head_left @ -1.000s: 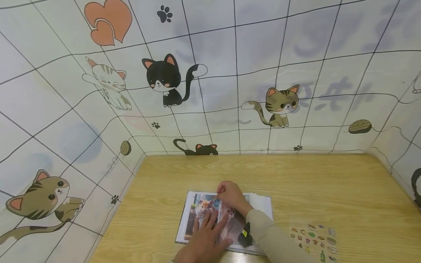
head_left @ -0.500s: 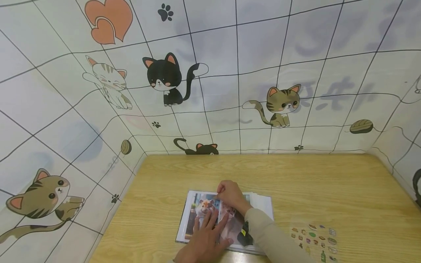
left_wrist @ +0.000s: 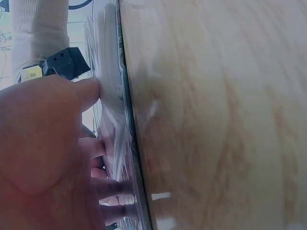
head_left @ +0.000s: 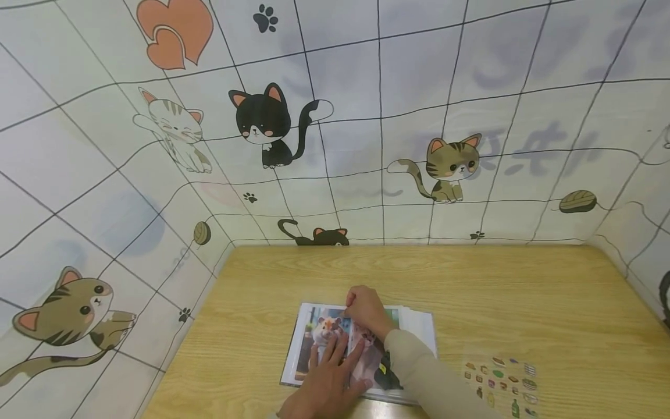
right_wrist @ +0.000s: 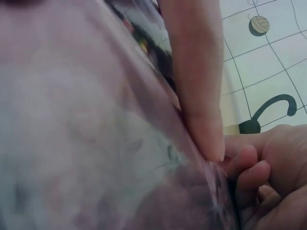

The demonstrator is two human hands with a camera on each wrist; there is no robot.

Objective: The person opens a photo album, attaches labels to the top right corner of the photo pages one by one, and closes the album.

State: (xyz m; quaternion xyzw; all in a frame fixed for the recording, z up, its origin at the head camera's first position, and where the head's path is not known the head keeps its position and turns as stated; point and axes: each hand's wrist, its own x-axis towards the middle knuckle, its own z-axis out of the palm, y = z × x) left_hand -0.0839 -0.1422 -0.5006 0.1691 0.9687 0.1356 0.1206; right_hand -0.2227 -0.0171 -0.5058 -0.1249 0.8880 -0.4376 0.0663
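Observation:
An open photo album (head_left: 424, 329) with clear sleeves lies on the wooden table in the head view. Its left side shows a hamster picture (head_left: 327, 329), and a pinkish animal picture (head_left: 361, 366) lies beside it, partly covered by the hands. My left hand (head_left: 327, 372) rests on the album with fingers spread and straight; the left wrist view shows the thumb by the stacked page edges (left_wrist: 109, 62). At the album's top middle, my right hand (head_left: 369, 311) pinches the edge of a glossy clear sleeve (right_wrist: 158, 148) between thumb and index finger, its other fingers curled.
A clear sticker sheet (head_left: 499, 384) with small food pictures lies on the table (head_left: 419, 273) to the right of the album. Walls with cat drawings (head_left: 262, 128) stand behind and at both sides. A black wrist device (head_left: 386, 372) hangs over the album.
The right forearm and its wrist device have shifted very slightly left. Both hands keep their places on the album, and the head view has drifted a little.

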